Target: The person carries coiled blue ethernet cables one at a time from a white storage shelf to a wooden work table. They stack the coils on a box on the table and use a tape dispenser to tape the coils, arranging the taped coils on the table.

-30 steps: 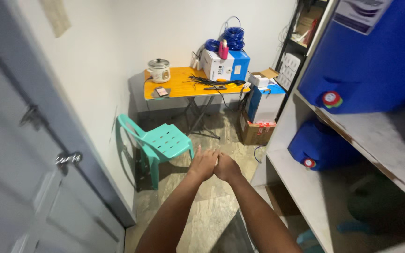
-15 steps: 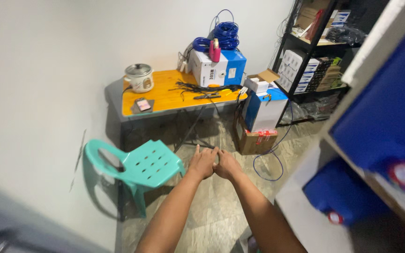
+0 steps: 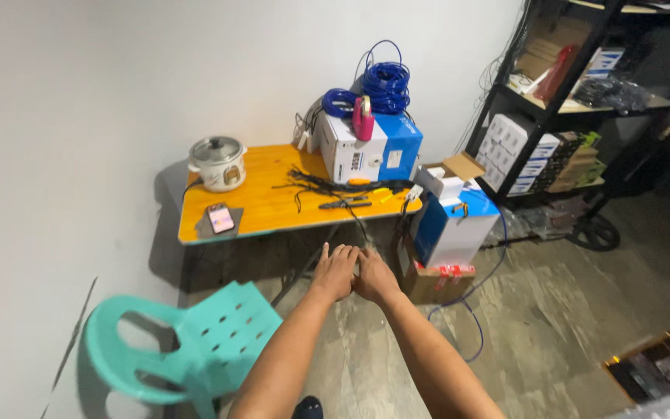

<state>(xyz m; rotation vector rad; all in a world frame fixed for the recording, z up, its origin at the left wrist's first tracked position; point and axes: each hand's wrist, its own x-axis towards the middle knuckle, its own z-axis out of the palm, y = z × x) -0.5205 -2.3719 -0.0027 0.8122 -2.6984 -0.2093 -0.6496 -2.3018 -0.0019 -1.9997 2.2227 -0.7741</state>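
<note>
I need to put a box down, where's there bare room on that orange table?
On the table, bare wood lies between the cooker and the cables, above the phone. The right end is crowded by the white-and-blue box, cables and tools.

Even, fairly bright indoor light; soft shadows under the table [image 3: 273, 213] and chair [image 3: 195, 341]; dim right shelves [image 3: 575, 109]; edges slightly bowed.

I held both bare forearms stretched out in front of me, rising from the bottom of the view and converging toward the middle. My left hand [image 3: 336, 271] and right hand [image 3: 374, 277] met side by side, touching along the thumbs, backs facing up. The fingers [image 3: 344, 253] were extended forward and lay loosely together, holding nothing.
</note>
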